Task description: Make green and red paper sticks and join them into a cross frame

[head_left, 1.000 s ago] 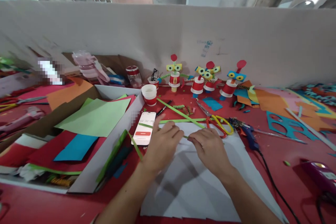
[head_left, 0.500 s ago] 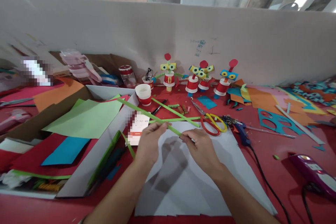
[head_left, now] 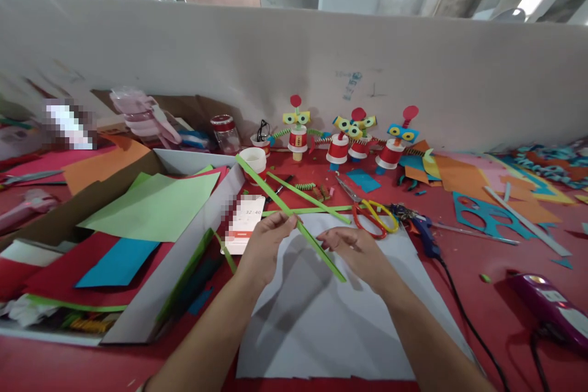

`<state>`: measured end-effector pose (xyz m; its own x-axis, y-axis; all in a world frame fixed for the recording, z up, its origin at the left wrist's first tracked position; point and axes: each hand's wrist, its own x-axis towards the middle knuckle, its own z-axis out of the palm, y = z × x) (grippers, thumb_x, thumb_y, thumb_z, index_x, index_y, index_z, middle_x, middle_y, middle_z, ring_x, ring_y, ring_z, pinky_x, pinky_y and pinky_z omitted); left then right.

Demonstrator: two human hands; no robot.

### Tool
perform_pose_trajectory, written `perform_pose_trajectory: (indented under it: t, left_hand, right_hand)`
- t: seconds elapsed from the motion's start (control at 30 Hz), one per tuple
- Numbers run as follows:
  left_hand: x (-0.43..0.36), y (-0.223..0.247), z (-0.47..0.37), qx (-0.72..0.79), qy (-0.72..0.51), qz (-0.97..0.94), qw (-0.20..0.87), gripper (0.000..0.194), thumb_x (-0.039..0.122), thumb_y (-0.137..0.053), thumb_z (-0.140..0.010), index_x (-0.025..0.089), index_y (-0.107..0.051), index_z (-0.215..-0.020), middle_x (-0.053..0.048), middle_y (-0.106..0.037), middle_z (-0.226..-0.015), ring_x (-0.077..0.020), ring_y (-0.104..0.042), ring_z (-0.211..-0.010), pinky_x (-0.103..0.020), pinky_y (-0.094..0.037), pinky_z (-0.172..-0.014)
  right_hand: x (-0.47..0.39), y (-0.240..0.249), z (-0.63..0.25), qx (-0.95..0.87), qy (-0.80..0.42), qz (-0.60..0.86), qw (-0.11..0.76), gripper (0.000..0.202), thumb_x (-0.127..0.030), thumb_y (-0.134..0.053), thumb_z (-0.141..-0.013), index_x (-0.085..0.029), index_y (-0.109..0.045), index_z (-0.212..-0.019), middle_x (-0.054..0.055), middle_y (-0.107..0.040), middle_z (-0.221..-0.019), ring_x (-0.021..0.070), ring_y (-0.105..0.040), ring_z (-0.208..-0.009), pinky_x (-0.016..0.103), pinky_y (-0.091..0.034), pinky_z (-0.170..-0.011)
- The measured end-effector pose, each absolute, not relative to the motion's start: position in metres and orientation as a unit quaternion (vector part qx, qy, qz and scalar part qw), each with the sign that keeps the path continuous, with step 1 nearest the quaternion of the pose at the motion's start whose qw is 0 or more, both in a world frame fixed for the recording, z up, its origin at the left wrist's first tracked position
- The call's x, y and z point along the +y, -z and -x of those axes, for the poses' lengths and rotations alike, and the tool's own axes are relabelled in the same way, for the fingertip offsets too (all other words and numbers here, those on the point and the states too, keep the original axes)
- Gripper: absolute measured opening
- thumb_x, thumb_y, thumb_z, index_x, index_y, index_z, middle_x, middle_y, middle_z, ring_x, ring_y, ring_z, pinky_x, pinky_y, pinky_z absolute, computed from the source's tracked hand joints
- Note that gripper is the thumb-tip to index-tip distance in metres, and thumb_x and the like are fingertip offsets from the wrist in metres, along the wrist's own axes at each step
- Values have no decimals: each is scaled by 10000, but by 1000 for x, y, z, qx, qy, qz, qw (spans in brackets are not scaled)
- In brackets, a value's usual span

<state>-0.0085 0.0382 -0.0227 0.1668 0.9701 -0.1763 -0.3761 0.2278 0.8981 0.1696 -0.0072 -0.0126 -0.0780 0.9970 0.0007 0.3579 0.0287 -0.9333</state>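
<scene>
A long green paper strip (head_left: pixel 316 245) slants over the white paper (head_left: pixel 340 331). My left hand (head_left: pixel 269 242) pinches it near its middle, between thumb and fingers. Just right of the strip's lower half is my right hand (head_left: pixel 351 251), its fingers loosely curled and apart; whether the fingertips brush the strip I cannot tell. Beyond my hands lies a second green paper strip (head_left: pixel 307 196), which crosses above another strip (head_left: pixel 316 209) at the paper's far edge. Scissors (head_left: pixel 370 211) with red and yellow handles rest by the paper's far right corner.
At left stands a box (head_left: pixel 184 245) of coloured paper. Paper-cup figures (head_left: pixel 297 138) line the back by the wall, near a white-and-red cup (head_left: pixel 252 162). A blue glue gun (head_left: pixel 425 233) with a cord, blue paper offcuts (head_left: pixel 487 214) and a purple device (head_left: pixel 549 303) are at right.
The strip has swung to a steeper slant, with its lower end now past my right hand towards me. My right fingers have loosened from the strip; my left hand still pinches it.
</scene>
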Motion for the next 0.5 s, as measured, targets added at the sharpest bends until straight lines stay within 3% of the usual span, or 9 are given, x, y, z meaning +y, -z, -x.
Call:
perform_pose_trajectory:
  t: [0.17, 0.37, 0.5]
  left_hand:
    - [27, 25, -5, 371, -423, -398, 724, 275, 374, -799, -624, 153, -634, -620, 8, -578, -591, -120, -512, -590, -260, -407, -592]
    - [50, 23, 16, 392, -589, -258, 658, 240, 248, -824, -560, 161, -612, -630, 27, -591, -659, -83, -521, -636, -203, -433, -641]
    - [58, 21, 29, 367, -584, -216, 691, 246, 226, -812, -583, 164, -586, -657, 34, -578, -638, -76, -526, -604, -193, -436, -618]
  right_hand:
    - [-13, 18, -153, -641, -409, 551, 344, 296, -402, -547, -871, -195, -675, -703, -5, -678, -668, 142, -586, -643, 239, -375, -553]
    - [-16, 30, -144, -634, -460, 553, 285, 321, -339, -518, -877, -191, -712, -669, 25, -721, -688, 140, -595, -619, 250, -398, -578]
    - [-18, 28, -153, -649, -502, 525, 225, 335, -393, -555, -859, -178, -726, -665, 32, -696, -625, 129, -555, -540, 248, -368, -513]
